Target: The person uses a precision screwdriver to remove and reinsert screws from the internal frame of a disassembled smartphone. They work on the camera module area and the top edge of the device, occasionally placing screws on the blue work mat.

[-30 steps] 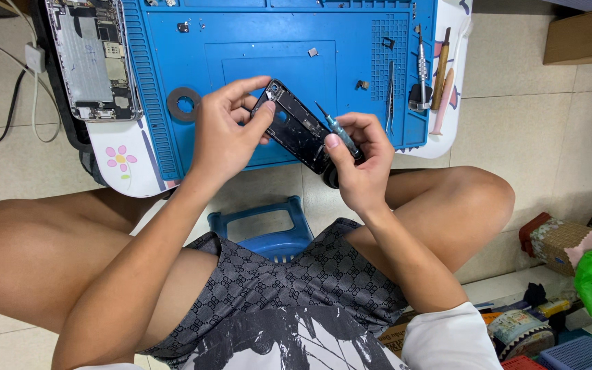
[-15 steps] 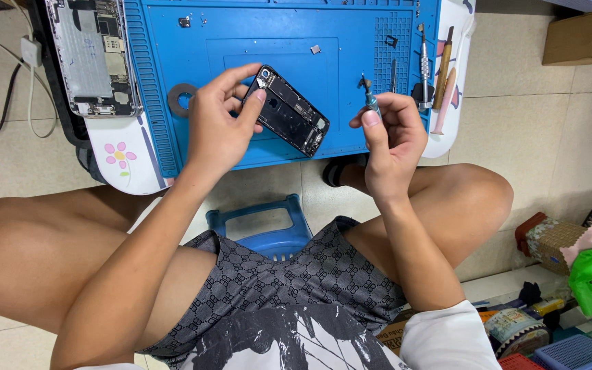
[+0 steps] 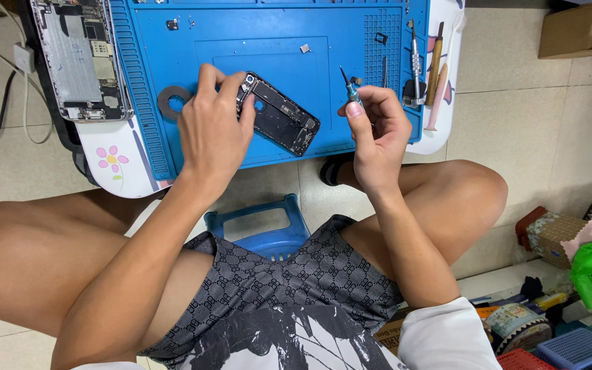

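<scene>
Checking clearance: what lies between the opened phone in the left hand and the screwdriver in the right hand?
Head view: only bare blue mat between opened phone and screwdriver; nothing else there.

phone repair workshop, blue repair mat (image 3: 173,89), screwdrivers (image 3: 414,62), opened phones (image 3: 80,58)

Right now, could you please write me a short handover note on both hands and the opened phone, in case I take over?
Left hand: grips the opened phone body by its top end, above the blue work mat.
Right hand: holds a small screwdriver, tip up, clear of the phone.
Nearby: a second opened phone shell at the mat's left edge, spare tools at its right.
Done: the phone's insides are exposed.
Left: I cannot tell which screws remain.
</scene>
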